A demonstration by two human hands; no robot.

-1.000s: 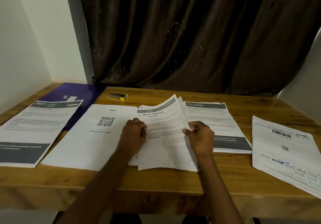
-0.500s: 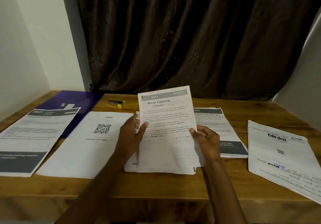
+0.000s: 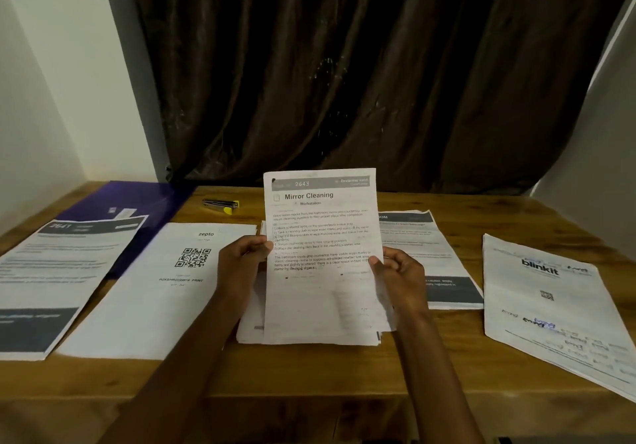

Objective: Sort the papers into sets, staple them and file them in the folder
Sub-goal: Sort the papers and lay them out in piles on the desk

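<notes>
Both our hands — left hand, right hand — pinch one white printed "Mirror Cleaning" sheet upright between them; four paper piles lie around.

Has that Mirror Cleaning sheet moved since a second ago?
Yes. The Mirror Cleaning sheet has been raised upright off the middle stack; its top edge now stands past the table's far edge, against the curtain.

Both hands, left hand and right hand, raised the "Mirror Cleaning" sheet from flat on the central stack to upright
</notes>
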